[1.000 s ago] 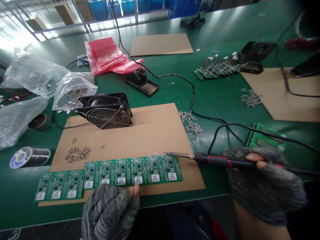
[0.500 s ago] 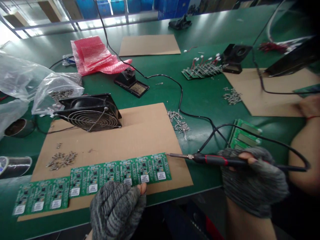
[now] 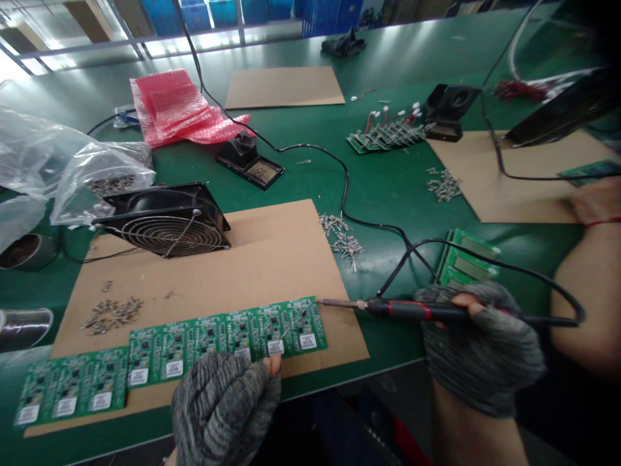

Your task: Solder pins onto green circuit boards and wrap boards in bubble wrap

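Green tabletop (image 3: 291, 184) bears two stands (image 3: 241, 150), right hand (image 3: 478, 353) one soldering iron (image 3: 400, 309).

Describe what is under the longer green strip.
The strip seems to lie on cardboard, which shows past its upper and lower edges. Anything directly beneath is covered; the left hand also hides some lower edge.

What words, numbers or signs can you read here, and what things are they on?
I can't read any words, numbers or signs for sure.
White stickers on the green circuit boards: they seem to have print, but it is too small and blurred to read.
Soldering iron: no readable letters show.
Shiny spool at the left edge: no readable letters show; it is partly cut off.
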A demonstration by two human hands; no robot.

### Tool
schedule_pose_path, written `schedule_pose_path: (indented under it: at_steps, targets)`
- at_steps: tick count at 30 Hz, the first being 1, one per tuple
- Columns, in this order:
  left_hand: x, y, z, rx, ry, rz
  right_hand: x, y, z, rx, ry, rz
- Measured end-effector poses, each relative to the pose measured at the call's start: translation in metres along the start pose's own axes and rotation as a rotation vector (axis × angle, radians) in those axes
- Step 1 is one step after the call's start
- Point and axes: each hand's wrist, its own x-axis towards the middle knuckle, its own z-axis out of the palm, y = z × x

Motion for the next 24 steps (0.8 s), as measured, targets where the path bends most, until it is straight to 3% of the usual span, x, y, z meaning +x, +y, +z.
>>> schedule_pose_path:
  at_steps: [2, 7, 13, 20, 24]
  targets:
    - [-0.003, -0.001, 0.000, -0.001, 0.025, -0.013, -0.001, 0.000, 0.000, 0.013, 0.019, 0.003]
    - [-0.014, -0.008, -0.001, 0.074, -0.082, 0.093, -0.001, 0.001, -0.002, 0.043, -0.021, 0.000]
    - [-0.007, -0.005, 0.000, 0.019, -0.033, 0.049, -0.001, -0.001, 0.000, 0.073, -0.036, 0.013]
    - [-0.012, -0.008, -0.001, 0.026, -0.100, 0.110, -0.002, -0.002, 0.002, 0.049, 0.002, 0.012]
    - [-0.004, -0.005, 0.001, -0.018, -0.034, 0.047, -0.002, -0.001, 0.001, 0.038, 0.014, 0.012]
